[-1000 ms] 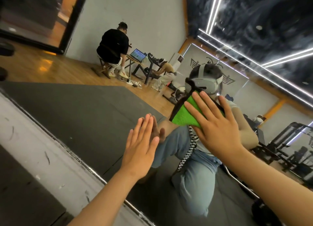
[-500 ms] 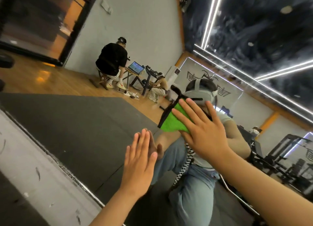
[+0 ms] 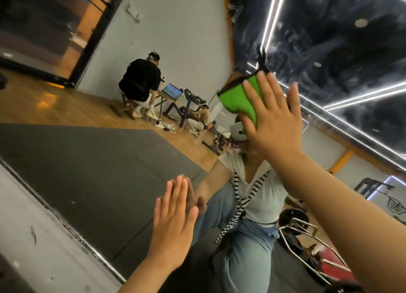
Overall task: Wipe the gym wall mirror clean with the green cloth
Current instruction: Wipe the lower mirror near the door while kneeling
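Observation:
The wall mirror [image 3: 92, 174] fills most of the view and reflects the gym room. My right hand [image 3: 270, 121] lies flat with straight fingers on the green cloth [image 3: 238, 99] and presses it against the glass at the upper middle. The cloth has a dark edge and a black loop at its top. Lower down, my left hand [image 3: 173, 224] rests flat on the mirror with its fingers straight and together, meeting its own reflection.
The mirror's lower edge [image 3: 66, 224] runs diagonally above a scuffed grey wall strip [image 3: 28, 238] at the lower left. In the reflection I see a kneeling person, a seated person [image 3: 140, 82] at a laptop desk, a dark floor mat and gym equipment at the right.
My right hand has slid the green cloth up and to the right across the glass. My left hand stays flat on the mirror. The view has tilted upward.

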`<action>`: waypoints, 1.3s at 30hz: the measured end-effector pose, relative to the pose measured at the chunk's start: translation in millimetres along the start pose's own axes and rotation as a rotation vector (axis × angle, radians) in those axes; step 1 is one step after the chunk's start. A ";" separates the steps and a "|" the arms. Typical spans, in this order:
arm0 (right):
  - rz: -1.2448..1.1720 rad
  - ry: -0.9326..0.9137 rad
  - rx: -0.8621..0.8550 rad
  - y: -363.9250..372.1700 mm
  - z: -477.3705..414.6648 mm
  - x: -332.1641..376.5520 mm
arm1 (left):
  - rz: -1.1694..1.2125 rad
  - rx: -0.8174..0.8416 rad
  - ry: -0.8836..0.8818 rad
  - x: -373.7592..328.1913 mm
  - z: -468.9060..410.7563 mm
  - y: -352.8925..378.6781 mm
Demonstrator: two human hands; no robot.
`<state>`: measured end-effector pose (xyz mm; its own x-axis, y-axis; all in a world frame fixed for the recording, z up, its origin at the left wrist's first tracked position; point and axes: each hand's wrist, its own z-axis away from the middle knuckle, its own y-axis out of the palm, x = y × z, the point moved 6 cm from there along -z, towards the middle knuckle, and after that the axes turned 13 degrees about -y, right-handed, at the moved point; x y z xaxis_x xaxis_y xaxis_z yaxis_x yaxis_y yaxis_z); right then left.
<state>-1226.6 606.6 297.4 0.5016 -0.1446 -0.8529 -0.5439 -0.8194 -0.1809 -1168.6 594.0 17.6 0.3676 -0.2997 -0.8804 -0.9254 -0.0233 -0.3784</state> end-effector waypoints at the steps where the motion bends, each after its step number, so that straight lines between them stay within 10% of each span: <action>1: -0.005 0.053 -0.013 0.0 -11.7 -2.1 | 0.008 -0.002 -0.005 -0.3 0.0 0.2; 39: -0.123 -0.068 0.050 7.1 31.3 61.7 | 0.140 0.339 -0.191 -13.0 29.3 -15.9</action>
<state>-1220.6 609.2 228.2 0.5208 -0.0056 -0.8536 -0.5147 -0.7998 -0.3088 -1155.9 626.2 26.6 0.2805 -0.0941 -0.9552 -0.8963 0.3303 -0.2958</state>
